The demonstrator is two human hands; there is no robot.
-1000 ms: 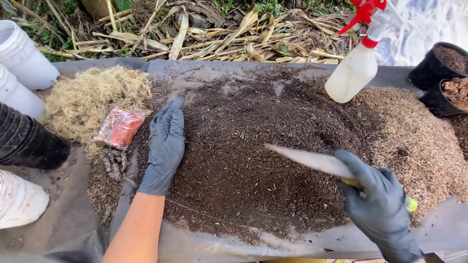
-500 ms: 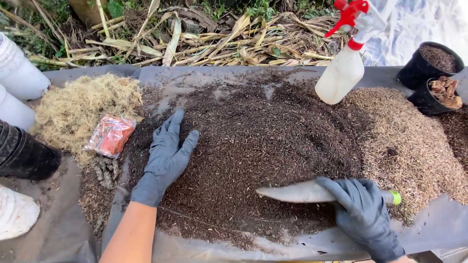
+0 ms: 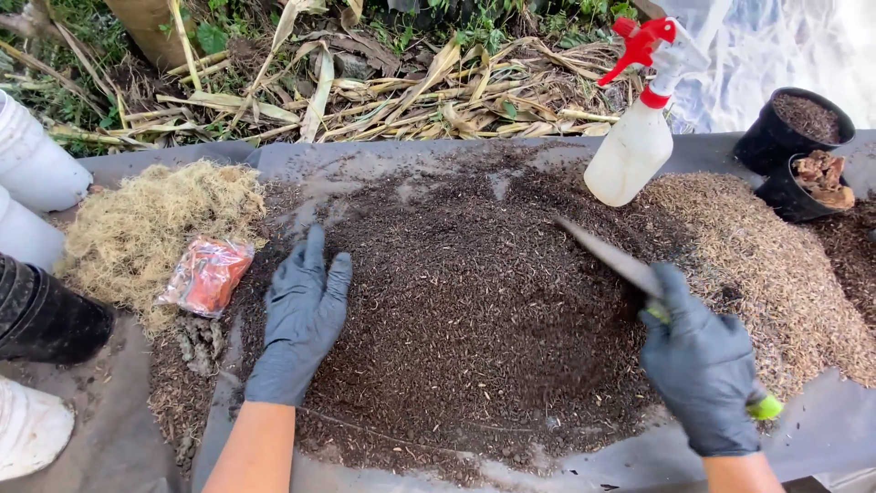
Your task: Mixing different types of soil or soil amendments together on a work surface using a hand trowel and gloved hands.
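**Working the dark soil heap**

Pressing my left hand (image 3: 299,319) flat and open on the dark soil pile (image 3: 474,301) mid-tabletop. My right hand (image 3: 703,365) has its grip closed around a trowel (image 3: 611,257), blade in the far side. Soil looks loose, crumbly, light; the stiff trowel handles best by its handle.

Spray bottle (image 3: 631,151), black pots (image 3: 792,137), orange packet (image 3: 206,274)

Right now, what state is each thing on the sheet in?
Left hand: gloved, flat on the dark soil pile.
Right hand: gloved, shut on the trowel.
Trowel: blade tilted over the soil.
Spray bottle: upright.
Orange packet: lying flat.
Black pots: upright, filled.
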